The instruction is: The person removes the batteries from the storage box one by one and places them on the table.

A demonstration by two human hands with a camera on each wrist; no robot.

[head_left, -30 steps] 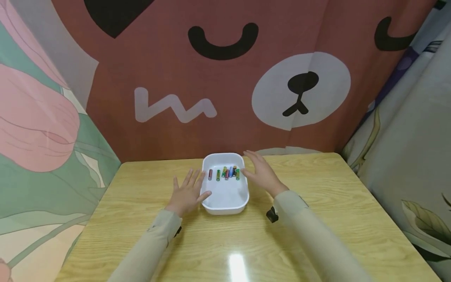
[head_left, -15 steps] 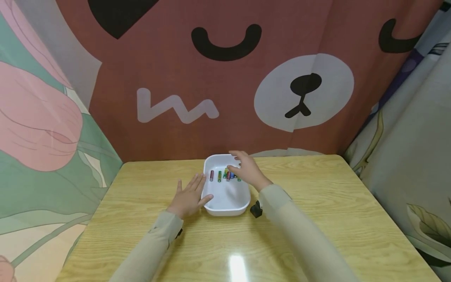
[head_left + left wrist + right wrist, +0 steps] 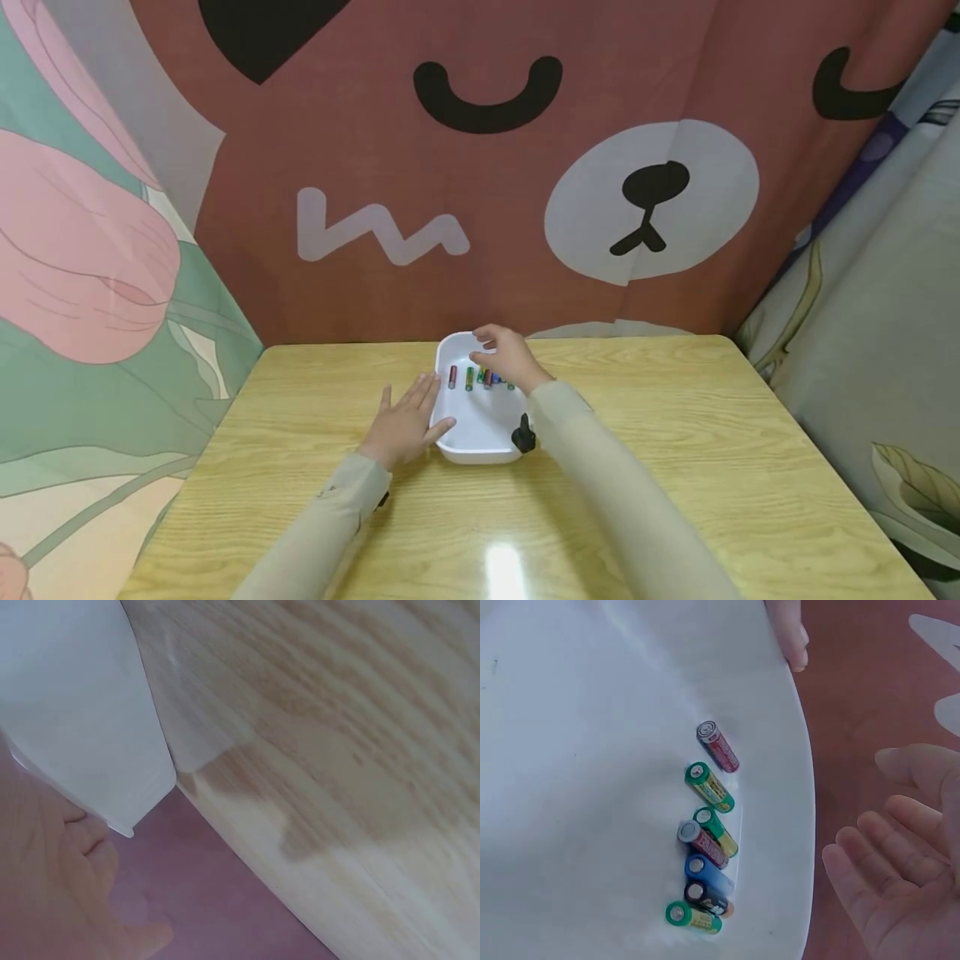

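On the near part of the wooden table (image 3: 675, 467), the left hand (image 3: 403, 421) lies flat with fingers spread, its thumb touching the near-left rim of the white tray (image 3: 480, 433). Further in, the right hand (image 3: 506, 358) hovers over the batteries (image 3: 480, 377), fingers loosely curved, holding nothing. The wrist view shows it clear of the batteries (image 3: 705, 836), which lie in a loose row along the tray's far side. Risks, as a judgement: they are small, round and packed close, so a grab could roll neighbours away or lift two at once; the tray is light and may slide if the left hand eases off. Behind hangs a bear-face curtain (image 3: 480, 167).
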